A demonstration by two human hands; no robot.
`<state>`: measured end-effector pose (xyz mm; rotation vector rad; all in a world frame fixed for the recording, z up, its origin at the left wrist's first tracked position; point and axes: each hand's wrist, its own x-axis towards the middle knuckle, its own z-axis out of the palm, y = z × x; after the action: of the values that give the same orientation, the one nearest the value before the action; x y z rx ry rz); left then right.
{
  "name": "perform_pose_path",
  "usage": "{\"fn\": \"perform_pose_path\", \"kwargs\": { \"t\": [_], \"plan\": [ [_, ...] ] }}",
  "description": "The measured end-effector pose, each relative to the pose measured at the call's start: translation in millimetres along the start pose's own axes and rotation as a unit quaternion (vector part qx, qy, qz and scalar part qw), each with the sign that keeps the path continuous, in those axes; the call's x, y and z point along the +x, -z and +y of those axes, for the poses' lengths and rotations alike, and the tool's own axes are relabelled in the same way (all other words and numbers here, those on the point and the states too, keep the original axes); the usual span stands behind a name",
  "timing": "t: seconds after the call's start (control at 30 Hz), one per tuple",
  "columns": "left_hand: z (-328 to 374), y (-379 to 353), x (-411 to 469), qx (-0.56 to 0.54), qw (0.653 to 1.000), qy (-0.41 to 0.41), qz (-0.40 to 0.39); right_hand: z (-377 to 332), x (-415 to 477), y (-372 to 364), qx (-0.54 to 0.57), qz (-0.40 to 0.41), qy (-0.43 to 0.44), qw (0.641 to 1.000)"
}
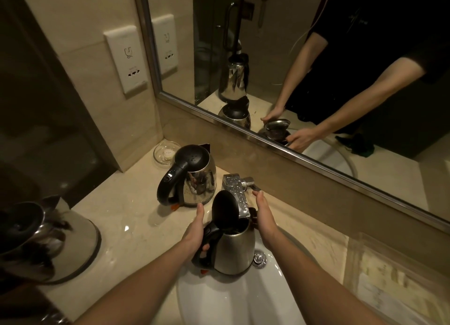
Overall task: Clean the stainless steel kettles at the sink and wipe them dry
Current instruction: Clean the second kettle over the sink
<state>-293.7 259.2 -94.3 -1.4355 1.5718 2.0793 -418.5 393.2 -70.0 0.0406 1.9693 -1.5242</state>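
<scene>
Gripping the black handle, the left hand (pixel 194 229) is holding the open-lid kettle (pixel 235 249) upright over the white sink (pixel 243 305), under the faucet (pixel 233 186). The right hand (pixel 264 217), fingers straight, is reaching beside it at 3 o'clock toward the faucet lever (pixel 253 184). At 11 o'clock a second kettle (pixel 194 178) is standing on the counter (pixel 126 215).

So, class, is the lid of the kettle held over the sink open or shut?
Open: the black lid stands raised above the kettle's mouth.
</scene>
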Motion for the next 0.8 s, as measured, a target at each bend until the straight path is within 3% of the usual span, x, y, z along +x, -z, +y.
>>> {"fn": "perform_pose_path", "kwargs": {
  "t": [0.8],
  "plan": [
    [5.9, 3.3, -8.5, 0.009, 1.0, -0.001, -0.007, 2.4, -4.7, 4.5, 0.071, -0.006, -0.056, 0.996]
  ]
}}
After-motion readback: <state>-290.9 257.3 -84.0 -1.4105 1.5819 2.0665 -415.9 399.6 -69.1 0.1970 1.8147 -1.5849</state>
